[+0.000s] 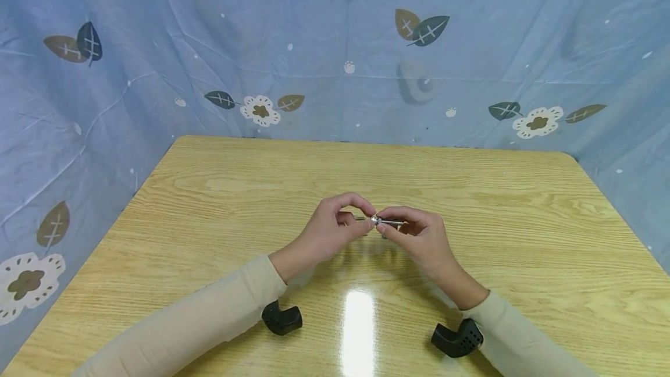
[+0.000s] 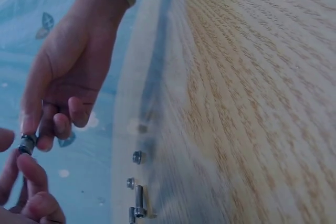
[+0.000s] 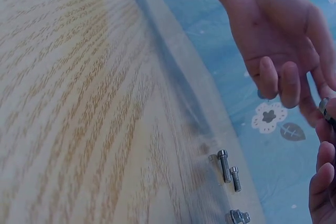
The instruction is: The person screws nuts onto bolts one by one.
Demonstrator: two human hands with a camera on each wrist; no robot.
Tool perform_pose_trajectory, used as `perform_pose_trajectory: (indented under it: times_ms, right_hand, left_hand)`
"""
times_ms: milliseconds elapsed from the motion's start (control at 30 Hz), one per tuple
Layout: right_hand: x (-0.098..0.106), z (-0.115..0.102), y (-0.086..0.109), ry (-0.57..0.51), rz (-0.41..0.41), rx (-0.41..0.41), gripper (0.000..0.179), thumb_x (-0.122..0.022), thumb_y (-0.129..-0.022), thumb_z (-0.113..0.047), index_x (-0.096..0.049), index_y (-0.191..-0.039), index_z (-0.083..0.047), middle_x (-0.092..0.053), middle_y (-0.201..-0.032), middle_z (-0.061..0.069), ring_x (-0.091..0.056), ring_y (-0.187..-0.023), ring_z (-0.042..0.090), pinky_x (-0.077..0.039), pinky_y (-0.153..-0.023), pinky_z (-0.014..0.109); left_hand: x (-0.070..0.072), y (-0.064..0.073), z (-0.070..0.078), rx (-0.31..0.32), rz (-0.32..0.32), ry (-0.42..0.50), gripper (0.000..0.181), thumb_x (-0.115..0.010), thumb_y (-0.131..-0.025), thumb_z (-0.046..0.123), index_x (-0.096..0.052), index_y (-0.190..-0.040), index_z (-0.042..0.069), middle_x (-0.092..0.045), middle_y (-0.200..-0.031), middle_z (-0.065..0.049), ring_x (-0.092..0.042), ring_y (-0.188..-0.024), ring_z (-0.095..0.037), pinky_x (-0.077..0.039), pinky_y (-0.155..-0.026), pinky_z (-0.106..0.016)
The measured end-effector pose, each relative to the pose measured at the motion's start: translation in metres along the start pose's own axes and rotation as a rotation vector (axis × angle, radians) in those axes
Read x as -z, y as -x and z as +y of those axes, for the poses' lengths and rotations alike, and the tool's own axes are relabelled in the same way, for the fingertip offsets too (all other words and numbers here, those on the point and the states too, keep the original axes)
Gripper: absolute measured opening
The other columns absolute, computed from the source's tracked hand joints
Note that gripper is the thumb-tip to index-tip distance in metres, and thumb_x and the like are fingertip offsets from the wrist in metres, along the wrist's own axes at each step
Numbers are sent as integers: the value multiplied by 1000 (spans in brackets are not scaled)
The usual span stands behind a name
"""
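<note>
Fingertip to fingertip over the middle of the table, both hands pinch one small metal bolt [image 1: 391, 223]. My left hand [image 1: 340, 223] has thumb and index finger at its shiny left end, where a nut-like collar [image 2: 27, 143] shows in the left wrist view. From the other side my right hand [image 1: 419, 231] pinches it with thumb and forefinger, the slim shaft pointing back under that palm. The fingers hide part of the piece. Below the hands, in the right wrist view, a longer screw [image 3: 224, 166] and a shorter screw [image 3: 235, 179] lie side by side.
Flanged nuts [image 3: 239, 216] lie near the screws on the wood-grain table [image 1: 235, 179]. A blue patterned cloth [image 1: 335, 45] hangs behind the table and along its sides. Black wrist mounts [image 1: 282, 319] stick out below both sleeves. A bright glare strip marks the front.
</note>
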State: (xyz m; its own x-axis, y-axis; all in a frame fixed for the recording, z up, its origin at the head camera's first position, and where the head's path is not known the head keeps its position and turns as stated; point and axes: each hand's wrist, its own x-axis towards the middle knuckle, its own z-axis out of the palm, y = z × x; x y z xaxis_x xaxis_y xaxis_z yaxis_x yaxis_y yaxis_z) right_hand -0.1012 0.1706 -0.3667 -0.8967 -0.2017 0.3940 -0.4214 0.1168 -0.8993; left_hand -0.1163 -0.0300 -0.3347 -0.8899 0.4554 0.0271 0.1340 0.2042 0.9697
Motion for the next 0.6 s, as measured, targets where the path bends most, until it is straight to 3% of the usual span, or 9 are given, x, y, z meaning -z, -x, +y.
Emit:
perform_pose_trajectory:
  times_ms: [167, 233, 400, 467, 600]
  right_hand:
    - [0, 1, 0, -2, 5, 12, 18, -69, -86, 1, -70, -105, 4, -72, -98, -12, -69, -90, 8, -57, -67, 26]
    - [0, 1, 0, -5, 1, 11, 19, -68, -87, 2, -70, -105, 4, -72, -99, -12, -69, -91, 8, -57, -67, 27]
    - [1, 1, 0, -15, -3, -5, 19, -68, -87, 1, -70, -106, 4, -72, -100, -11, -69, -92, 8, -59, -70, 31]
    - [1, 1, 0, -16, -3, -12, 19, -68, -88, 1, -70, -106, 4, -72, -100, -11, -69, -91, 9, -59, -70, 33]
    - [1, 1, 0, -11, -4, -13, 18, -68, -88, -1, -70, -106, 3, -72, -99, -10, -69, -91, 9, -59, -70, 33]
  left_hand:
    - [-1, -2, 0, 52, -6, 39, 10, -61, -96, 22, -66, -104, 17, -64, -102, 0, -50, -61, -29, -39, -54, -27]
    - [-2, -2, -1, 56, -2, 39, 10, -62, -95, 21, -67, -103, 17, -66, -98, -4, -50, -60, -29, -38, -53, -27]
    - [-1, 0, -1, 27, 22, 3, 10, -67, -92, 18, -68, -102, 20, -59, -67, -9, -43, -52, -19, -38, -51, -27]
    - [0, 0, -1, -1, 33, -16, 11, -69, -91, 17, -68, -101, 21, -57, -68, -7, -43, -53, -16, -38, -52, -27]
    - [0, 1, -1, -69, 48, -49, 14, -71, -89, 14, -67, -100, 21, -60, -87, -7, -48, -57, -17, -40, -52, -26]
